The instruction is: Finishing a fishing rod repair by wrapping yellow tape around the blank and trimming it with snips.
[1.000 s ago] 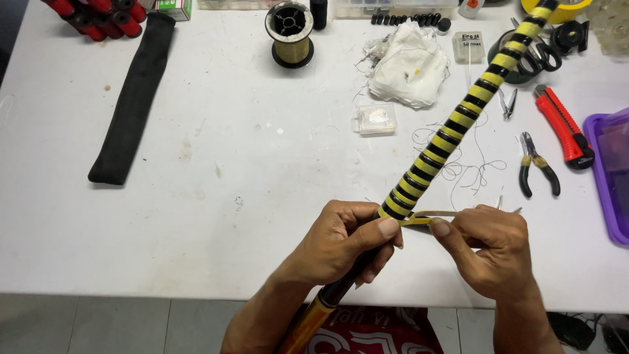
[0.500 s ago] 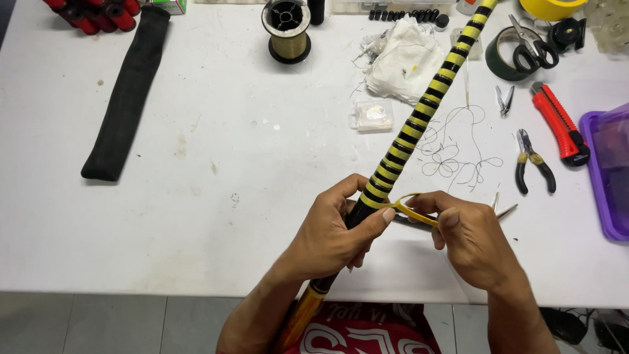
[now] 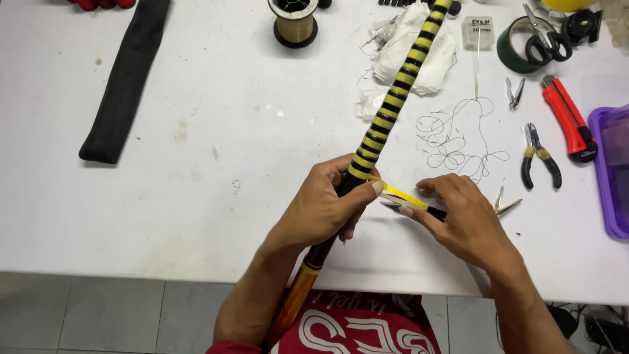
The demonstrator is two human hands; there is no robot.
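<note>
Yellow-black rod (image 3: 393, 98), one, gripped by left hand (image 3: 327, 203), right hand (image 3: 465, 219).

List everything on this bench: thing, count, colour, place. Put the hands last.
rod: 1, black wound with yellow bands, slanting across the table
yellow strip: 1, stretched between the hands
black sleeve: 1, far left
thread spool: 1, gold, top centre
white cloth: 1, under the rod
loose thread: black, right of the rod
pliers: 1, black handles, right
utility knife: 1, red, right
purple tray: 1, right edge
left hand: grips rod
right hand: pulls strip
</note>
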